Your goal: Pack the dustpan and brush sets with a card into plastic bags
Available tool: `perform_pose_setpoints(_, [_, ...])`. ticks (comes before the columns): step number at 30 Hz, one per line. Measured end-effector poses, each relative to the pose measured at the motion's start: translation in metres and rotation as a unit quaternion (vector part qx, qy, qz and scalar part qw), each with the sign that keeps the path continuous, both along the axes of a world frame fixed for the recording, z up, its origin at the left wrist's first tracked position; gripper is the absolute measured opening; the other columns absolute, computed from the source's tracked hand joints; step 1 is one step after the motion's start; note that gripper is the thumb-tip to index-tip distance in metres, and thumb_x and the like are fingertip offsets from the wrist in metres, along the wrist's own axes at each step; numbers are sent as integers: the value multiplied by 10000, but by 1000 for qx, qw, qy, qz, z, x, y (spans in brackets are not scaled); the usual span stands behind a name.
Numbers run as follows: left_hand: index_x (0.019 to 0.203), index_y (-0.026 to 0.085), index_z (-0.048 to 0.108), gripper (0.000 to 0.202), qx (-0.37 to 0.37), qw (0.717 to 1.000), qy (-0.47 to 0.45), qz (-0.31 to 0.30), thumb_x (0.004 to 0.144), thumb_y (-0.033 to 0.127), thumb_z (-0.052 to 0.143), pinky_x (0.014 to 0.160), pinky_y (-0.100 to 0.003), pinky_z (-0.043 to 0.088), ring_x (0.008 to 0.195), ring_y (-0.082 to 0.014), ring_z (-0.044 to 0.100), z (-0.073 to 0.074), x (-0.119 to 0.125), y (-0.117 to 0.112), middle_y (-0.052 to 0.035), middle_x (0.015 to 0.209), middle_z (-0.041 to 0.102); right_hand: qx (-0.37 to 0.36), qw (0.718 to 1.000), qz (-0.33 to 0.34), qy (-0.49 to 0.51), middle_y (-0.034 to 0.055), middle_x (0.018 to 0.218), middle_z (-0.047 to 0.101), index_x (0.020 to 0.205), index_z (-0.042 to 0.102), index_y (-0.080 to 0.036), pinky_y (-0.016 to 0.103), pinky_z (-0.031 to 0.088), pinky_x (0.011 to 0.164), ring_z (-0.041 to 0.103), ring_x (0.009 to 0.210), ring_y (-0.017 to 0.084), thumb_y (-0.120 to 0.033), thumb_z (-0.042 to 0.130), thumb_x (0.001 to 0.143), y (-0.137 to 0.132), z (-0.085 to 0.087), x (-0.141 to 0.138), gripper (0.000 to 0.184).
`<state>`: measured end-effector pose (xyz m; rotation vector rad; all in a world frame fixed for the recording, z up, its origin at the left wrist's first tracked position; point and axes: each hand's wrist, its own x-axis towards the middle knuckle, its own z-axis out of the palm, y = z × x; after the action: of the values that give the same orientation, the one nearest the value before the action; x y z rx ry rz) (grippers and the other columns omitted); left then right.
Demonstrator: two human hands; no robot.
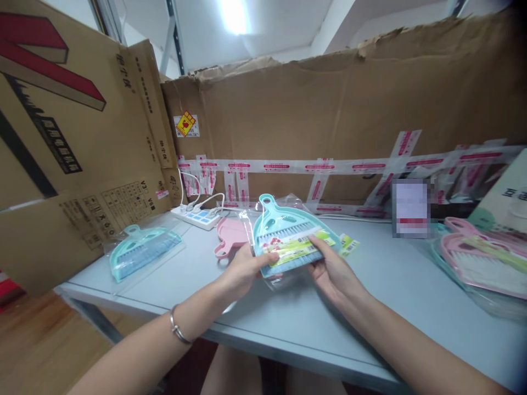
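A teal mini dustpan and brush set (284,227) with a green and yellow paper label sits in a clear plastic bag, held just above the grey table (362,296). My left hand (242,269) grips its left lower edge, thumb on top. My right hand (335,269) grips its right lower edge, fingers curled round the bag. Both hands are closed on the set. A silver bracelet circles my left wrist.
A second bagged teal set (142,249) lies at the table's left. A pink dustpan (230,236) lies behind my left hand, near a white power strip (196,216). Pink bagged sets (481,263) pile up at the right. Taped cardboard walls (329,109) enclose the back and left.
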<state>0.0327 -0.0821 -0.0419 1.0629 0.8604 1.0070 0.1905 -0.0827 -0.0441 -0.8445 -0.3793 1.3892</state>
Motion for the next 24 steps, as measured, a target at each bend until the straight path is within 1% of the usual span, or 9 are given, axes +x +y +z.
perform_pose_setpoints(3, [1025, 94, 625, 429, -8, 1000, 7, 20, 640, 207, 779, 613, -238, 545, 801, -180, 647, 8, -18, 3, -120, 1000, 690, -26, 990, 87, -110, 18, 685, 668, 895, 602, -160, 212, 541, 518, 611, 559, 117, -246, 573, 859, 3, 2, 11, 97])
perform_pose_setpoints(5, [1035, 114, 619, 442, -10, 999, 12, 32, 632, 197, 782, 592, -225, 543, 781, -169, 646, 11, -31, 4, -97, 976, 694, -19, 962, 157, -224, -14, 480, 543, 761, 586, -155, 196, 442, 394, 480, 400, 92, -417, 598, 834, 3, 1, 17, 271])
perform_pose_setpoints(7, [1025, 124, 617, 442, -14, 999, 25, 39, 625, 200, 787, 543, -211, 531, 730, -154, 637, 13, -44, 6, -78, 932, 696, 2, 939, 150, -309, -74, 388, 370, 646, 512, -176, 167, 289, 321, 316, 338, 50, -519, 664, 742, 4, -2, 23, 387])
perform_pose_setpoints(8, [1017, 125, 617, 435, -16, 999, 32, 38, 625, 204, 786, 523, -203, 523, 708, -146, 631, 13, -49, 7, -71, 915, 694, 18, 937, 119, -328, -87, 411, 359, 650, 491, -184, 162, 254, 322, 295, 352, 42, -521, 713, 687, 4, -3, 26, 405])
perform_pose_setpoints(11, [987, 128, 624, 405, -17, 998, 46, 31, 626, 221, 784, 503, -188, 504, 675, -129, 615, 11, -58, 10, -60, 878, 690, 57, 948, 74, -303, -36, 705, 589, 884, 543, -216, 178, 429, 480, 530, 561, 81, -413, 835, 550, 3, -5, 32, 486])
perform_pose_setpoints(14, [1001, 138, 623, 423, -15, 997, 71, 17, 627, 252, 783, 504, -196, 495, 684, -137, 616, 8, -60, 12, -62, 899, 689, 105, 943, 215, -232, 53, 1001, 654, 1135, 548, -218, 286, 505, 796, 622, 895, 175, -316, 841, 557, 0, -2, 33, 655])
perform_pose_setpoints(17, [1024, 134, 618, 444, -12, 994, 107, 5, 648, 315, 771, 525, -205, 488, 739, -157, 626, 8, -59, 13, -84, 955, 685, 120, 938, 270, -182, 62, 981, 683, 1048, 634, -176, 271, 503, 820, 630, 890, 170, -283, 821, 588, -2, -2, 28, 508])
perform_pose_setpoints(20, [1089, 153, 590, 486, -1, 993, 116, -27, 668, 325, 762, 635, -233, 510, 883, -191, 631, 9, -57, 11, -100, 1080, 663, 68, 963, 206, -159, 51, 858, 703, 858, 692, -146, 226, 523, 749, 643, 761, 140, -246, 835, 551, -3, -7, 23, 353])
perform_pose_setpoints(24, [1229, 183, 500, 684, 68, 992, 70, -83, 614, 198, 799, 881, -324, 477, 1088, -243, 577, 13, -52, 7, -120, 1237, 597, 19, 981, 138, -139, 51, 758, 704, 799, 700, -137, 237, 542, 676, 644, 662, 142, -209, 822, 550, -3, -11, 19, 286])
